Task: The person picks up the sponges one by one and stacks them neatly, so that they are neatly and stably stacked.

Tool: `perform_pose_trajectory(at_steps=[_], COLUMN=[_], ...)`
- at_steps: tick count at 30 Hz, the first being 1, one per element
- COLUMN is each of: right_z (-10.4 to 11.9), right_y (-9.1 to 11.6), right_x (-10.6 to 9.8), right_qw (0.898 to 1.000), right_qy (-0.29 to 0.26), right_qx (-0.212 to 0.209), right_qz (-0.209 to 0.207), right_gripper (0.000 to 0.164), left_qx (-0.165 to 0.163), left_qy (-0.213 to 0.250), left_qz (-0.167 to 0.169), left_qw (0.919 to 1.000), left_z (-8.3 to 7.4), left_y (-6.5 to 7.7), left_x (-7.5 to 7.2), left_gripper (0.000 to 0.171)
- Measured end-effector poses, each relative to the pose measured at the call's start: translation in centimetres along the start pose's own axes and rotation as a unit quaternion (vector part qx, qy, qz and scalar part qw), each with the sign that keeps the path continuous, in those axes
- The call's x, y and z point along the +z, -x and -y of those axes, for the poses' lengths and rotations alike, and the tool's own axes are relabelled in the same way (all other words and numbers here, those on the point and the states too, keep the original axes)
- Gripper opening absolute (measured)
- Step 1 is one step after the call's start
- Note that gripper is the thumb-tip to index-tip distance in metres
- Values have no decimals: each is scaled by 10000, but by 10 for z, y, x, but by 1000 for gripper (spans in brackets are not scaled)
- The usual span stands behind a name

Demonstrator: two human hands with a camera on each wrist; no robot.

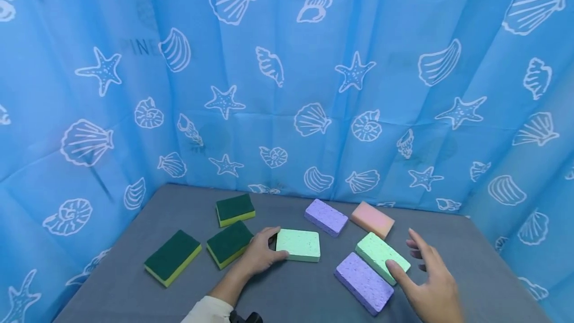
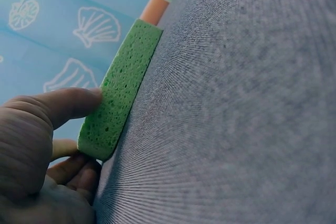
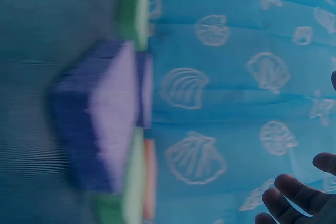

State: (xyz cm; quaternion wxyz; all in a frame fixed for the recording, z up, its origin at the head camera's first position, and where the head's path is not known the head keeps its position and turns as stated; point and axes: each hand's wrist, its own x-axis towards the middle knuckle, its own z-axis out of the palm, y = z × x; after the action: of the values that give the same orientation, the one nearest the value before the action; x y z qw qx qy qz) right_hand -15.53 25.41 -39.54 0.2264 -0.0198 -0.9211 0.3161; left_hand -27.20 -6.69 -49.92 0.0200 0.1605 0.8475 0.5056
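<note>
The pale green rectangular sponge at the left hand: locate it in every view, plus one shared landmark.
Head: pale green rectangular sponge low, near centre, at the left hand.
Left wrist: sponge left of centre, slanting.
Right wrist: sponge at the top edge, left of centre, blurred.
Shared landmark: blue fabric curtain printed with white shells.
</note>
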Motion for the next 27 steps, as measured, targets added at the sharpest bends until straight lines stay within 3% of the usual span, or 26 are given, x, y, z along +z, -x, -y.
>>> perform_pose_trajectory(at_steps=[5, 8, 11, 19, 27], right_z=[-17, -26, -33, -48, -49], right_y=[6, 7, 7, 14, 24], right_x=[13, 20, 26, 32, 48], right_qw=[9952, 9855, 9772, 9736, 9710], right_qy=[252, 342, 447, 690, 889], right_qx=[564, 1029, 1237, 1110, 778], right_qz=[759, 1305, 1670, 1871, 2081], right_gripper=[83, 90, 95, 95, 98], left_qx=[-3, -31, -69, 45, 145], left_qy=[-15, -61, -53, 56, 13], left_qz=[-9, -17, -10, 4, 7], left_qw=[10000, 10000, 10000, 10000, 9999], left_z=[0, 0, 0, 0, 2], left_y=[0, 0, 0, -3, 0], left_x=[0, 0, -1, 4, 0], left_gripper=[68, 68, 69, 70, 70])
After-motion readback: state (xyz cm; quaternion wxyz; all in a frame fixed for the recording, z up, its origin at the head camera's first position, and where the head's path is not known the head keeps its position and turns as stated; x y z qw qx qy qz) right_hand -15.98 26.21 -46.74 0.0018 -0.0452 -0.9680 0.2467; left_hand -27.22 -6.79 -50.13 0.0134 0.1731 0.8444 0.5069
